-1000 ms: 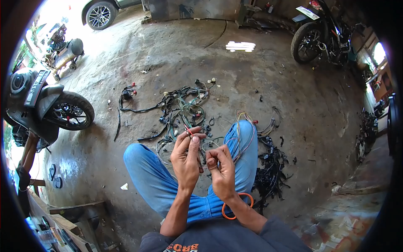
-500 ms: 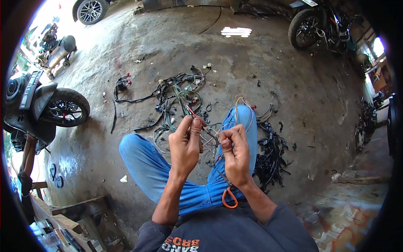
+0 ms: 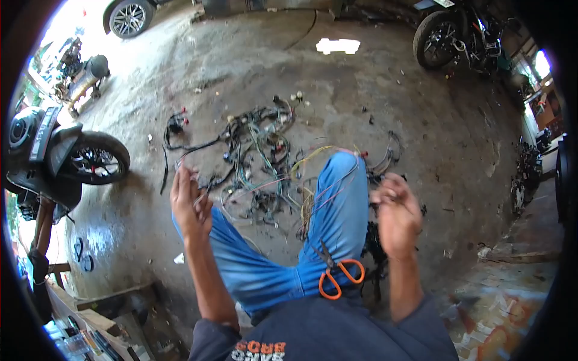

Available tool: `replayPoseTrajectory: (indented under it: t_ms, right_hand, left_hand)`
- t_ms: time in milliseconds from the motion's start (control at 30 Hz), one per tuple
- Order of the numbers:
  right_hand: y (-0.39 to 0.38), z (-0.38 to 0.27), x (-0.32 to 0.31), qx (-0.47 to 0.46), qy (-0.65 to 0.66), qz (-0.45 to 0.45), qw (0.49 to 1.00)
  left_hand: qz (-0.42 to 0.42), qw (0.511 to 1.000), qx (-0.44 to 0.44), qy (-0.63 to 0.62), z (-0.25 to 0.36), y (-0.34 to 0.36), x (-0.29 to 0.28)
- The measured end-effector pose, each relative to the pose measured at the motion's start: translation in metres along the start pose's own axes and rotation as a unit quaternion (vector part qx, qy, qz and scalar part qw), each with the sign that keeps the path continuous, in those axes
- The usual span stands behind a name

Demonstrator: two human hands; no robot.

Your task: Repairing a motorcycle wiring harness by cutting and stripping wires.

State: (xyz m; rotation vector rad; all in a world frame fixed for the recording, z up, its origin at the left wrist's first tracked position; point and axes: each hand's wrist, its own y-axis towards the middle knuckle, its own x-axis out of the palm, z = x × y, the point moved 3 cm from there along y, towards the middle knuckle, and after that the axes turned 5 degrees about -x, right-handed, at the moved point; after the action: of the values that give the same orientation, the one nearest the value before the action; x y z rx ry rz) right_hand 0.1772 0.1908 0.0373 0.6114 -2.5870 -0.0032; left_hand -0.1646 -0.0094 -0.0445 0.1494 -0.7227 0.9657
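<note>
Blurred by motion, my left hand (image 3: pixel 191 198) is raised over my left leg, fingers closed on thin wires. My right hand (image 3: pixel 397 213) is out beside my right knee (image 3: pixel 343 180), fingers curled; what they hold is too smeared to name. Thin coloured wires (image 3: pixel 283 179) stretch across the space between my hands. A tangled wiring harness (image 3: pixel 253 132) with connectors lies on the floor beyond my legs. Orange-handled scissors (image 3: pixel 330 265) rest on my right thigh. Dark scraps (image 3: pixel 376 253) lie beside that leg, partly hidden by it.
A motorcycle's front wheel (image 3: pixel 96 157) is at left, with a compressor (image 3: pixel 90 72) behind. Another motorcycle (image 3: pixel 451 42) stands back right; a car wheel (image 3: pixel 129 18) shows at the back. Sandals (image 3: pixel 81 253) lie left. A wooden stand (image 3: pixel 96 319) with tools is at lower left.
My hands have moved apart, left hand leftward and right hand rightward, drawing wires across. The scissors, earlier hanging by my right hand, now show fully on my thigh.
</note>
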Motion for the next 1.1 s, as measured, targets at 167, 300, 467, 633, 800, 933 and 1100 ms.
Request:
replayPoseTrajectory:
  t_ms: [167, 300, 467, 633, 800, 933, 1100]
  right_hand:
    - [-0.012, -0.034, 0.009, -0.085, -0.161, -0.052, 0.982]
    - [-0.008, -0.036, -0.017, -0.045, -0.198, 0.029, 0.979]
    - [-0.014, -0.014, -0.080, -0.036, -0.287, 0.113, 0.951]
    - [-0.025, 0.020, -0.128, 0.024, -0.394, 0.134, 0.909]
    - [-0.034, 0.039, -0.140, 0.030, -0.518, 0.147, 0.842]
    - [-0.037, 0.039, -0.142, 0.151, -0.556, 0.142, 0.805]
    - [-0.044, 0.059, -0.166, 0.118, -0.650, 0.080, 0.747]
  left_hand:
    - [-0.096, 0.977, -0.065, 0.178, -0.007, -0.042, 0.129]
    - [-0.172, 0.974, -0.061, 0.137, -0.021, -0.047, 0.148]
    - [-0.170, 0.971, -0.041, 0.164, -0.028, -0.056, 0.160]
    - [-0.170, 0.962, -0.030, 0.210, -0.029, -0.062, 0.167]
    - [-0.175, 0.952, -0.019, 0.250, -0.032, -0.064, 0.169]
    - [-0.185, 0.941, -0.004, 0.283, -0.035, -0.067, 0.167]
    - [-0.258, 0.885, 0.124, 0.367, -0.044, -0.066, 0.166]
